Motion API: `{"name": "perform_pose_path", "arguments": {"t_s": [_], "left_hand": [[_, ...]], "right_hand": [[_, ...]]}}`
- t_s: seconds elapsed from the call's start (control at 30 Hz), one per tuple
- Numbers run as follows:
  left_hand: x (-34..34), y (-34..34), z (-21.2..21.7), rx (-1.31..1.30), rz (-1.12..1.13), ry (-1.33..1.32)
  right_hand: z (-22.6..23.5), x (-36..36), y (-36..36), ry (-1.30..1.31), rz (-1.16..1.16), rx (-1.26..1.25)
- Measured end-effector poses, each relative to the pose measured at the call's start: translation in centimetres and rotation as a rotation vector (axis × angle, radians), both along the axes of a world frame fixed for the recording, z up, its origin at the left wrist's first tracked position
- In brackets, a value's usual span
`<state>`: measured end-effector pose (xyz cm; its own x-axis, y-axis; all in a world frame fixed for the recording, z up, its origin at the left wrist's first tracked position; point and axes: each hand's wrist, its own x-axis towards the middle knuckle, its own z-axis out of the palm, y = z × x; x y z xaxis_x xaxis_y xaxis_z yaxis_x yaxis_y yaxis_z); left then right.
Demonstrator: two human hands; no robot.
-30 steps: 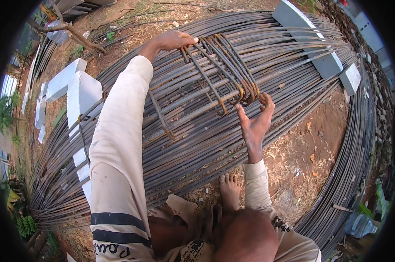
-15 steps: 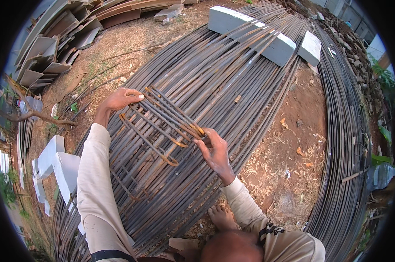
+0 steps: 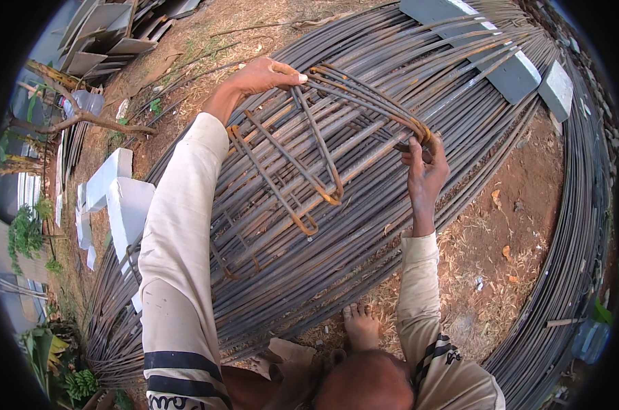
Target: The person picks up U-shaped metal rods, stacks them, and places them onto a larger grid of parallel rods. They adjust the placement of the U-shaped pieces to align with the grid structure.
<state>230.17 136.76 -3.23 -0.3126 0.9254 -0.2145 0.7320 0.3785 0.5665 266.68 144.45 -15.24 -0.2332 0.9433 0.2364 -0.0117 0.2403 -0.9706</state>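
My left hand grips the far corner of a bunch of bent, rusty steel stirrups, arm stretched out in a cream sleeve. My right hand closes on the bunch's opposite corner, fingers hooked round the bars. The stirrups are rectangular loops with hooked ends, held just above a long pile of straight steel rebar that runs from lower left to upper right. My bare foot stands on the dirt beside the pile.
White blocks lie left of the pile. Grey slabs rest on the rebar at the upper right. A second bundle of rebar curves along the right. Red dirt lies between the bundles. Stacked sheets sit upper left.
The view has shifted and the stirrup bunch looks lifted and spread wider between both hands. My right hand has moved from an open reach to a grip on the bunch's corner.
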Motion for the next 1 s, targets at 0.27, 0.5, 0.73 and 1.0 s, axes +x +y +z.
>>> {"name": "perform_pose_path", "arguments": {"t_s": [0.27, 0.5, 0.73, 1.0], "left_hand": [[-1.8, -2.9, 0.6, -0.106, -0.08, -0.026], [-0.5, -3.1, -1.8, -0.079, -0.096, -0.009], [1.3, -1.0, -0.8, -0.119, -0.081, -0.049], [1.8, 0.5, -1.6, 0.038, -0.003, -0.057]], "right_hand": [[0.7, 0.6, -5.4, 0.064, -0.146, 0.01], [0.7, 0.2, -12.0, -0.09, 0.281, 0.032], [-1.0, 0.3, -8.3, -0.15, 0.002, 0.304], [0.6, 0.0, -2.2, -0.259, -0.209, 0.326]]}}
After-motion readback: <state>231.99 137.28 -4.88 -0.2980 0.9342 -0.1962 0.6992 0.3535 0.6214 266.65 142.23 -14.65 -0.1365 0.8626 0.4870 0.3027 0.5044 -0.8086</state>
